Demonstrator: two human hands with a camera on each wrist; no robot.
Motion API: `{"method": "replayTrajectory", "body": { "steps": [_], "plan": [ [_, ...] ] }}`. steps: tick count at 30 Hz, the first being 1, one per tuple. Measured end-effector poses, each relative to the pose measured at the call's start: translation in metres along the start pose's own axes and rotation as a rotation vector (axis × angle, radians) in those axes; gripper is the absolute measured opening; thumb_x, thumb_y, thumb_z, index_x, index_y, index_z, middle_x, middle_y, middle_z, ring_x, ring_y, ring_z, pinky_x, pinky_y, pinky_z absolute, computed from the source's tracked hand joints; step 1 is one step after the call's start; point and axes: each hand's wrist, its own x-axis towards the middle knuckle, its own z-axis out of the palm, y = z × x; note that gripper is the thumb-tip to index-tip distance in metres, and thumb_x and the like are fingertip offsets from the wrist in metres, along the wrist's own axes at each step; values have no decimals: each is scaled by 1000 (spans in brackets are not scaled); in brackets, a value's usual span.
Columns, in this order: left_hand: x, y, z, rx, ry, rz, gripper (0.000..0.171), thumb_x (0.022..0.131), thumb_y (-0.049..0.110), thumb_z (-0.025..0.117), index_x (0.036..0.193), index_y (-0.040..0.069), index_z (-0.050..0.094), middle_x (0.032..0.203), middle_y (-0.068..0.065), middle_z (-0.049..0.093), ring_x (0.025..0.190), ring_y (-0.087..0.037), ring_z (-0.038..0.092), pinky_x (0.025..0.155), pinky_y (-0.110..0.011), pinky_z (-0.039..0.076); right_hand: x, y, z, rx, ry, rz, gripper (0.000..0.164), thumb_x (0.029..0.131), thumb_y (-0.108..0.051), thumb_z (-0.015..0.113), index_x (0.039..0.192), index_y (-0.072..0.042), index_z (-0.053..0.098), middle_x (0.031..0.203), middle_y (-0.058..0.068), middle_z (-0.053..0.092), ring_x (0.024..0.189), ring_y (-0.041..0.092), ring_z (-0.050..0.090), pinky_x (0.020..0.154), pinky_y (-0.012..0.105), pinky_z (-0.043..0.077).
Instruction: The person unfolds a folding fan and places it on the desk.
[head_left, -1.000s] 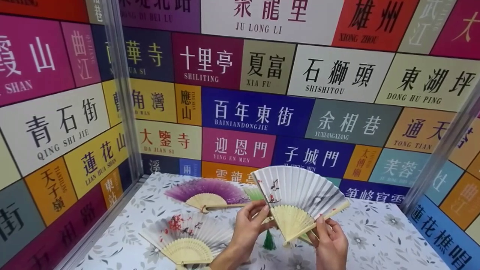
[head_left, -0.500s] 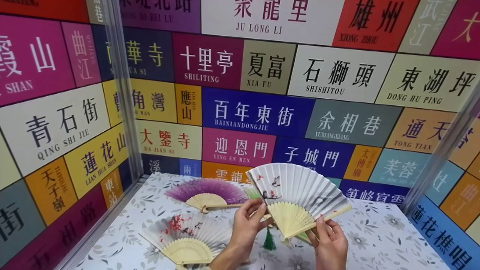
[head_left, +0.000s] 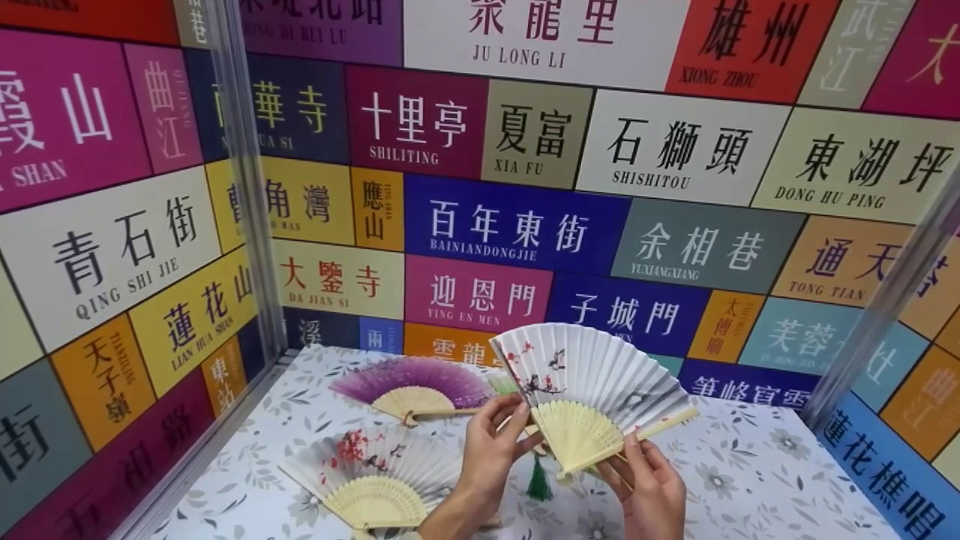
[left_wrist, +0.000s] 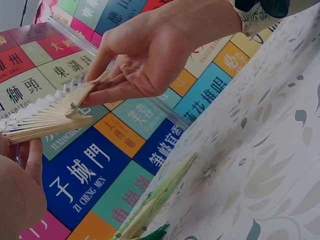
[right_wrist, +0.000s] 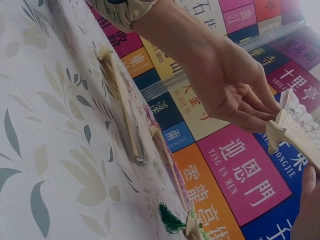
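Note:
A white folding fan [head_left: 600, 371] with red blossoms, dark birds and pale bamboo ribs is spread out and held up over the table. My left hand [head_left: 487, 454] pinches its left edge between thumb and fingers. At the lower right, my right hand [head_left: 651, 484] pinches the outer rib near the pivot. In the left wrist view, the right hand [left_wrist: 150, 57] grips the rib from above, and the fan's rib ends [left_wrist: 75, 107] come together at the pivot. The right wrist view shows the left hand [right_wrist: 225, 82] with fingertips on the opposite edge.
A second white blossom fan [head_left: 375, 480] lies spread on the flower-patterned table [head_left: 750, 480], partly behind the left forearm. Behind it lies a purple fan [head_left: 424, 382]. A green fan [left_wrist: 165, 195] with a green tassel [head_left: 538, 480] is mostly hidden. Colourful sign-covered walls [head_left: 517, 217] enclose the table.
Both hands have shifted slightly left and up with the held fan, and its left edge has swung a little further left. The fans on the table have not moved.

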Motion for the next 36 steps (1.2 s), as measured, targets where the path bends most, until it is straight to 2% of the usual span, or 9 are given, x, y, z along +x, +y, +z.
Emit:
{"method": "replayTrajectory", "body": {
  "steps": [5,8,15,20,26,36],
  "plan": [
    [-1,0,1,-9,-6,16,39,97,24,69,125,0,57,114,-12,63,103,-22,65,91,-44,63,-2,8,6,-41,-57,4,68,93,-35,73,144,1,46,122,7,71,107,15,72,97,36,60],
    [-2,0,1,-4,-12,25,38,97,23,68,125,0,57,114,-12,62,103,-22,65,91,-44,63,-2,12,10,-72,-61,5,68,91,-30,76,144,2,48,122,11,71,104,16,73,94,35,60],
    [-1,1,0,3,-49,38,38,98,24,67,127,1,57,119,-14,64,109,-23,65,93,-44,62,-4,13,11,-104,5,18,67,89,-32,78,139,3,52,101,3,77,94,13,75,87,28,63],
    [-1,1,1,-22,-60,29,39,97,22,68,127,1,57,122,-15,63,110,-24,65,95,-45,61,-4,11,10,-55,3,6,67,90,-30,77,141,3,50,103,4,77,96,15,75,91,29,61],
    [0,0,0,-56,-31,8,41,94,19,71,128,0,56,122,-16,62,109,-25,65,95,-45,61,-3,12,9,2,18,-1,67,92,-27,75,143,3,47,103,3,77,98,15,74,93,29,60],
    [0,-1,0,-76,-11,8,40,94,18,72,125,-1,55,117,-15,61,107,-24,64,95,-46,61,-1,11,10,30,63,-17,65,93,-27,73,144,2,45,99,-2,77,96,12,74,92,28,60]
  ]
}}
